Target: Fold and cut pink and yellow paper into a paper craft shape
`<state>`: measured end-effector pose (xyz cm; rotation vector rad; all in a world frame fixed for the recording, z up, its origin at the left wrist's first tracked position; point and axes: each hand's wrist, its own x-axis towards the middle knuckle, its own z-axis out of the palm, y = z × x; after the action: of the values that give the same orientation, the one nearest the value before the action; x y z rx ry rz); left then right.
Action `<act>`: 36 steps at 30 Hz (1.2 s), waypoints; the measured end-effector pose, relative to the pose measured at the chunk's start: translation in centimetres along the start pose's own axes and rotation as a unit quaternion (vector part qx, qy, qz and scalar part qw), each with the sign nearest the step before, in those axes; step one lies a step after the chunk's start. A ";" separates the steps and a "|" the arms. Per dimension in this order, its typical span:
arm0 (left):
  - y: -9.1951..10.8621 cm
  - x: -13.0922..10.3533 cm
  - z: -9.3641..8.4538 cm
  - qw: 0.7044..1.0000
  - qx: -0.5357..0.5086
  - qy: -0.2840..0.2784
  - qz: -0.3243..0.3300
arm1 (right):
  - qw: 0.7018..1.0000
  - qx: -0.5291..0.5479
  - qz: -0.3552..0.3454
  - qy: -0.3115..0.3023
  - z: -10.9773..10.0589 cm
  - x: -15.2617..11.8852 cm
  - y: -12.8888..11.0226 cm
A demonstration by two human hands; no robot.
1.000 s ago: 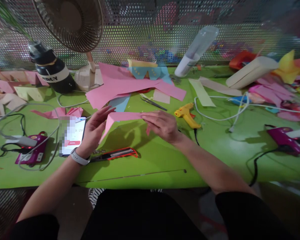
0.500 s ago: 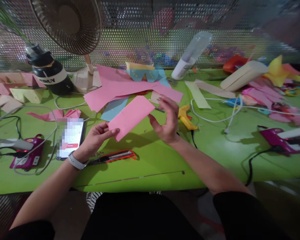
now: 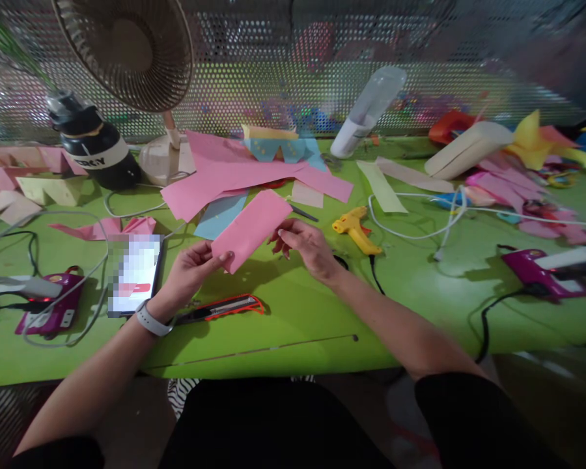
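Observation:
A flat pink paper rectangle (image 3: 251, 228) is pinched at its lower left end by my left hand (image 3: 193, 270), thumb on top. At the paper's right edge is my right hand (image 3: 307, 247), its fingers bent and slightly apart, with nothing seen in them. Below the paper lies a box cutter (image 3: 224, 307) with an orange-red edge. A yellow glue gun (image 3: 355, 229) rests to the right of my right hand. Behind the paper are larger pink sheets (image 3: 234, 174) and a blue sheet (image 3: 222, 215).
Left of my left hand lies a phone (image 3: 135, 277). Purple power strips (image 3: 53, 305) with cables sit at both sides. A fan (image 3: 131, 55), a dark bottle (image 3: 100, 153), a clear bottle (image 3: 368, 111) and a beige roll (image 3: 469, 150) stand or lie at the back.
My right hand has moved down and left, turning palm downward, its fingers now bent near the paper's right edge. My left hand still holds the paper. The view has shifted slightly.

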<state>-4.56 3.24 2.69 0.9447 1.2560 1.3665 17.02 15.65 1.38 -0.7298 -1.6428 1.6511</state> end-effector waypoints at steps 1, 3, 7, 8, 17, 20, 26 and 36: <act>0.0 0.0 0.0 1.000 0.005 -0.003 -0.001 | 1.000 0.016 0.014 -0.010 0.1 0.0 -0.1; 0.0 -0.1 0.0 1.000 0.012 -0.009 -0.003 | 0.999 0.031 0.029 -0.014 0.4 -0.1 -0.2; 0.0 -0.2 0.1 1.000 0.016 -0.018 -0.002 | 0.999 0.038 0.033 0.009 1.0 -0.2 -0.5; 0.0 -0.2 0.1 1.000 0.016 -0.017 0.000 | 0.999 0.037 0.034 0.014 1.1 -0.3 -0.5; -0.2 0.0 -0.1 0.998 -0.011 -0.058 -0.006 | 0.996 0.057 0.033 0.055 0.9 0.1 0.2; -0.2 0.0 -0.1 0.998 -0.013 -0.058 -0.006 | 0.996 0.063 0.036 0.060 1.0 0.1 0.0; -0.3 0.0 -0.1 0.998 0.002 -0.056 0.004 | 0.996 0.055 0.038 0.067 1.0 0.0 -0.1; -0.5 0.0 -0.2 0.998 0.028 -0.059 0.004 | 0.996 0.055 0.015 0.061 0.8 0.0 0.4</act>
<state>-4.62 3.16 2.16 1.0552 1.2084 1.2681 16.33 15.16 1.06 -0.7888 -1.4506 1.6695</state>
